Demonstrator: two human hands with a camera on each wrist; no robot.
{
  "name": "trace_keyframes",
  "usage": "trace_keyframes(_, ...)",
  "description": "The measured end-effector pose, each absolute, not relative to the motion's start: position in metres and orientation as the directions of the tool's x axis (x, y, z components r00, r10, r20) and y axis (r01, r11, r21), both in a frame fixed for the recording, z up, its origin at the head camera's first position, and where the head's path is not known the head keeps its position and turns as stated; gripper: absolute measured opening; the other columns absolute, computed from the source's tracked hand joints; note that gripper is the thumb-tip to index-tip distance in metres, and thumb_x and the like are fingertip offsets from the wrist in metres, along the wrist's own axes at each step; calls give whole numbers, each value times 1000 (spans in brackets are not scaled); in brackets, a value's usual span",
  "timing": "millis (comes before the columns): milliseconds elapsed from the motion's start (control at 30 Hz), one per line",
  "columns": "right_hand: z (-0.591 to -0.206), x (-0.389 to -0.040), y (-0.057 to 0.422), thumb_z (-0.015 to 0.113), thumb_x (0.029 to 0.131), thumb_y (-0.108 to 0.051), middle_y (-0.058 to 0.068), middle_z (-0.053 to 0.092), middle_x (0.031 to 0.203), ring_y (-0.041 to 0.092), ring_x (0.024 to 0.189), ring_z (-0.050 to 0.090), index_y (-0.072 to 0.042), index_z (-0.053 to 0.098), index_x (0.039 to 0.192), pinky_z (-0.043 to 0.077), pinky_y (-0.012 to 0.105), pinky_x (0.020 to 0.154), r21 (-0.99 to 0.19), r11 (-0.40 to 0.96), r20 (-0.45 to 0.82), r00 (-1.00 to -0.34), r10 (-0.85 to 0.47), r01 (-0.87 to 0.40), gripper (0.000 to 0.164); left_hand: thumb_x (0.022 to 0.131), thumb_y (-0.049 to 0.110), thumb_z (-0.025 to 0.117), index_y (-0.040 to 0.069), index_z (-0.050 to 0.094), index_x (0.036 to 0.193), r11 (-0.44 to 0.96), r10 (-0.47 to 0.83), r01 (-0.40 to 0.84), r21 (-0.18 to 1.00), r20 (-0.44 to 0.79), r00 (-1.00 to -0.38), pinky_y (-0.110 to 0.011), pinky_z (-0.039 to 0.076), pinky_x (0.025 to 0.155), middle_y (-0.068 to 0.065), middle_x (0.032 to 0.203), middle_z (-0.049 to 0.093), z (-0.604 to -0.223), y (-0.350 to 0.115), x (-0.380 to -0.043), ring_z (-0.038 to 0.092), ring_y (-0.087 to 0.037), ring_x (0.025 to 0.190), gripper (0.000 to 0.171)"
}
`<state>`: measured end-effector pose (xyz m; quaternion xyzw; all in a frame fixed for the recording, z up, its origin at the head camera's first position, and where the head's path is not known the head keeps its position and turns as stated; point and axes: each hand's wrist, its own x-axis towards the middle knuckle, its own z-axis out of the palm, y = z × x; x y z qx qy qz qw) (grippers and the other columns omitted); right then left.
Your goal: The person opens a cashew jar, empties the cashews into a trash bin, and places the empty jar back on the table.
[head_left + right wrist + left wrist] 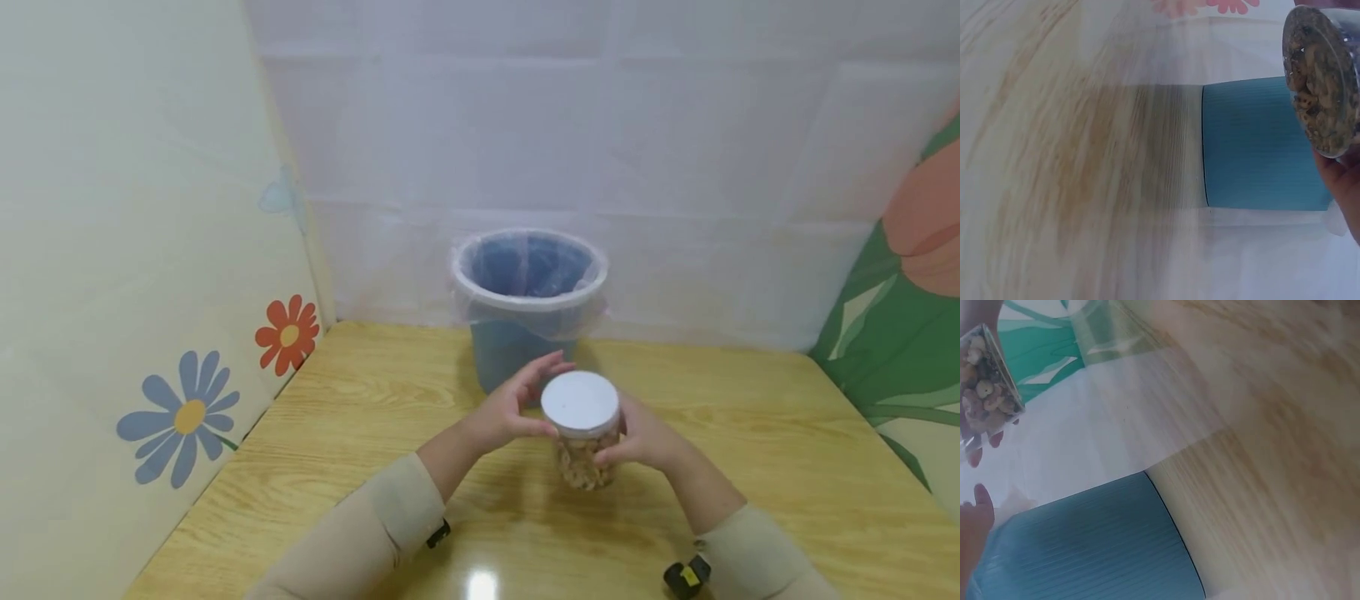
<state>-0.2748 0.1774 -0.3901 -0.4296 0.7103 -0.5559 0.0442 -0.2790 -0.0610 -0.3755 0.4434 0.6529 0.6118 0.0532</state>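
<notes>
A clear jar (583, 462) with a white lid (581, 402) holds brownish, nut-like pieces. My right hand (647, 437) grips it from the right, thumb across the front. Its underside shows in the right wrist view, so the jar (1322, 81) is off the table. On the other side, my left hand (510, 408) has its fingers spread, with the thumb tip at the lid's edge; whether it touches is hard to tell. In the left wrist view, the left hand (972, 534) appears apart from the jar (988, 387).
A blue bin (517, 350) with a white rim and a clear plastic liner stands behind the hands, near the back of the wood-grain table (360, 400). A white sheet (480, 125) hangs behind it. Floral panels flank both sides.
</notes>
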Motion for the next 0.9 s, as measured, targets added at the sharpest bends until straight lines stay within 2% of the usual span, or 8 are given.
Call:
trace_keyframes(133,-393,-278,174,81,67,-20,15,48,125,7,113,47,15,26,131,35,20,97,-835,-18,411,-603,-683,-550,92,68,46,74,4,16,145,-183,667,448,875,445,-598,-38,25,107,-20,145,27,-376,-61,-279,32,-21,131,105)
trace_keyframes(267,-393,-279,171,81,67,-21,7,49,125,8,113,48,14,27,132,35,21,97,-835,-25,412,-594,-691,-550,91,68,44,76,6,22,144,-186,670,418,889,426,-608,-39,22,108,-17,143,32,-378,-62,-279,33,-20,129,101)
trace_keyframes(400,-391,-278,170,82,66,-25,11,48,124,7,112,47,13,29,131,35,22,97,-827,-4,412,-600,-686,-563,92,67,43,76,6,25,143,-178,673,405,897,411,-615,-39,23,108,-16,139,37,-379,-63,-280,35,-19,128,99)
trace_keyframes(533,-389,-278,169,82,65,-22,17,47,125,8,113,47,12,29,132,35,23,97,-825,7,407,-601,-688,-566,91,67,40,77,5,28,142,-164,666,411,897,408,-625,-39,21,109,-16,141,35,-377,-63,-279,33,-20,130,96)
trace_keyframes(667,-389,-278,168,82,63,-14,18,47,124,9,112,47,10,30,132,36,26,97,-825,31,395,-616,-682,-564,89,70,28,78,6,30,141,-141,653,409,902,395,-646,-40,19,109,-14,144,32,-375,-64,-277,29,-19,132,89)
trace_keyframes(800,-389,-276,166,80,58,-4,21,47,124,8,112,47,10,31,132,36,40,97,-808,92,395,-651,-648,-582,90,72,10,76,6,31,140,-114,632,416,902,389,-670,-41,22,108,-12,145,31,-373,-63,-275,31,-21,132,82)
trace_keyframes(900,-389,-276,165,80,56,-1,24,45,125,7,113,45,9,30,132,34,51,97,-798,122,403,-672,-621,-590,91,71,5,75,5,32,140,-86,606,439,894,397,-690,-40,28,105,-12,144,33,-372,-62,-273,36,-23,128,81)
